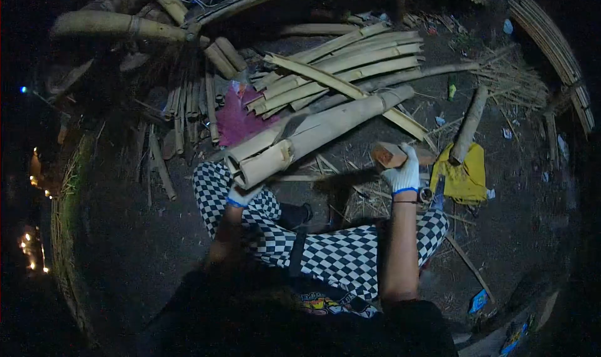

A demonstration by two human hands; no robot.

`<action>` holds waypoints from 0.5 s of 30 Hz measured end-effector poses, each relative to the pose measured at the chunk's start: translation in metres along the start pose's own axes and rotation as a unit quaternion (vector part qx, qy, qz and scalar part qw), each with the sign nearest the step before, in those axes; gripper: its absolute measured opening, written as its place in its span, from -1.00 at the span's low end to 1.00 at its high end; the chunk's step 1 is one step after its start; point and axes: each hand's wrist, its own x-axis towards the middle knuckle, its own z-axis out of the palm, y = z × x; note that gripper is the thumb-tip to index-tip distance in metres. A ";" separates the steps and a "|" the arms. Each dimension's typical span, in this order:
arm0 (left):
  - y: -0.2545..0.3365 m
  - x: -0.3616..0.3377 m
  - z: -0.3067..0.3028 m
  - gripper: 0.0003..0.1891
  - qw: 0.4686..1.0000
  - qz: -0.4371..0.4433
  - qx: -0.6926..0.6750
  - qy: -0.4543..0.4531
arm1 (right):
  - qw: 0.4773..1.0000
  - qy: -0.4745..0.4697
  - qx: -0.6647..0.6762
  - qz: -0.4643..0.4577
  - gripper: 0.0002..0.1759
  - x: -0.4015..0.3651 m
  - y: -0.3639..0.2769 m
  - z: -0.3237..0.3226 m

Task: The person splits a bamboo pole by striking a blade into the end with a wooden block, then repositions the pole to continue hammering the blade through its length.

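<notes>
Several bamboo strips litter dark ground; right fingers clasp a wooden block, left hand, grip unclear.

1 head-worn camera (wide-angle) looks forward and down over the left hand and right hand.

You've got bamboo stem, matt, mostly smooth, rough at split; wooden block, dull; your gloves, matt cloth; your trousers, cloth; yellow sheet, creased, cloth-like.
</notes>
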 end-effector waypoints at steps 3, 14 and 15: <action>0.021 -0.013 0.017 -0.45 0.994 -0.067 -0.058 0.060 | 1.000 0.026 0.009 0.010 -0.61 -0.011 -0.006 0.007; 0.050 -0.009 0.040 -0.43 0.986 -0.105 -0.082 0.099 | 0.997 0.011 0.067 -0.028 -0.63 -0.027 -0.032 -0.001; 0.051 -0.010 0.042 -0.42 0.986 -0.108 -0.082 0.102 | 0.997 0.011 0.068 -0.031 -0.63 -0.028 -0.034 -0.003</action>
